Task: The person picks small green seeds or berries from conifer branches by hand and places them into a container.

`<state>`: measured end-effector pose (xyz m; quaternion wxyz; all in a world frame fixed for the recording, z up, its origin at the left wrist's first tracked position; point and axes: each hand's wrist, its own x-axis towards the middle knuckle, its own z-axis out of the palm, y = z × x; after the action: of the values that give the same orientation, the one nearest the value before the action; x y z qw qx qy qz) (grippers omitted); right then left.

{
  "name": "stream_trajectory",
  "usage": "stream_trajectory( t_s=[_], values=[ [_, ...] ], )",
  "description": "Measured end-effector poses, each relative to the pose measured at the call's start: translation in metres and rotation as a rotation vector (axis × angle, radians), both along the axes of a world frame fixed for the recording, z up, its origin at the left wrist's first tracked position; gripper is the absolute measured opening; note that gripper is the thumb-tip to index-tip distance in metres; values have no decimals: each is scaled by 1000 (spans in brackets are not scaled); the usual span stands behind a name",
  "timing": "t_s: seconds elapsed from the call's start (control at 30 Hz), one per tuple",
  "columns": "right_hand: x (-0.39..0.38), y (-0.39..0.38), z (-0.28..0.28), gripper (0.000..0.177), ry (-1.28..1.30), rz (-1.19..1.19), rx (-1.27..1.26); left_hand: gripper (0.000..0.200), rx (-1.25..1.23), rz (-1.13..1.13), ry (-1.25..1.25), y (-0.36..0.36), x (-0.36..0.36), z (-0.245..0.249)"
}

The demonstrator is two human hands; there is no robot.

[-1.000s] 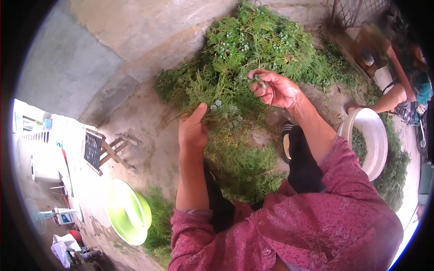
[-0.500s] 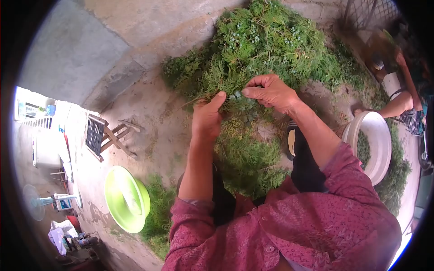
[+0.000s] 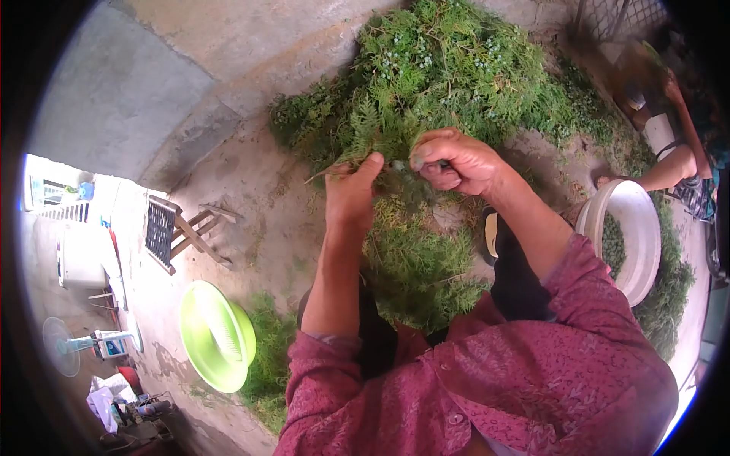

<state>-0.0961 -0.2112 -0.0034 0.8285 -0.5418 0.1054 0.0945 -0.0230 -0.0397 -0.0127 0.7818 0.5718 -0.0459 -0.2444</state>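
A leafy green sprig (image 3: 357, 133) with small blue-green berries is held out in front of me, over a big heap of the same cuttings (image 3: 456, 61) on the concrete floor. My left hand (image 3: 351, 194) grips the sprig's stem from below, thumb up. My right hand (image 3: 455, 161) is closed at the sprig's right side, its fingertips pinched on berries (image 3: 401, 165) next to my left thumb. More green cuttings (image 3: 414, 266) lie below the hands, between my knees.
A white bucket (image 3: 642, 228) with picked berries stands at my right. A lime-green colander (image 3: 217, 334) sits at the lower left beside a small wooden stool (image 3: 175, 235). Another person's arm and leg (image 3: 673, 163) are at the far right, next to more greenery.
My right hand came down from the raised position to the sprig and closed its fingers on the berries beside my left thumb. My left hand lifted the sprig slightly.
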Motion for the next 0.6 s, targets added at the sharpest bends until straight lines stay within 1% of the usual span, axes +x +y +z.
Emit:
stream_trajectory(
  t_s=[0.07,0.17,0.2,0.3,0.37,0.47,0.53,0.57,0.6],
  values=[
    [-4,-11,3,15,-98,134,369,23,-68,-23,-34,4,4,3],
    [-8,-9,15,16,-112,66,376,23,-41,27,-19,8,4,6],
    [-8,-8,14,22,-121,60,306,23,-40,26,-18,6,2,6],
    [-2,-6,3,18,-48,25,240,22,-106,-5,-21,3,0,8],
    [2,-9,-2,19,-15,6,268,21,-38,-39,19,5,-1,12],
    [4,-10,-3,17,-39,-44,233,21,-21,-22,4,6,-2,14],
    [5,-5,-6,19,-53,-41,16,21,-49,-26,9,5,-3,14],
    [4,0,-5,19,-52,-42,18,21,-75,-31,14,4,-3,14],
    [5,6,-2,20,-21,-32,-120,21,-73,-32,16,3,-3,11]
  ],
)
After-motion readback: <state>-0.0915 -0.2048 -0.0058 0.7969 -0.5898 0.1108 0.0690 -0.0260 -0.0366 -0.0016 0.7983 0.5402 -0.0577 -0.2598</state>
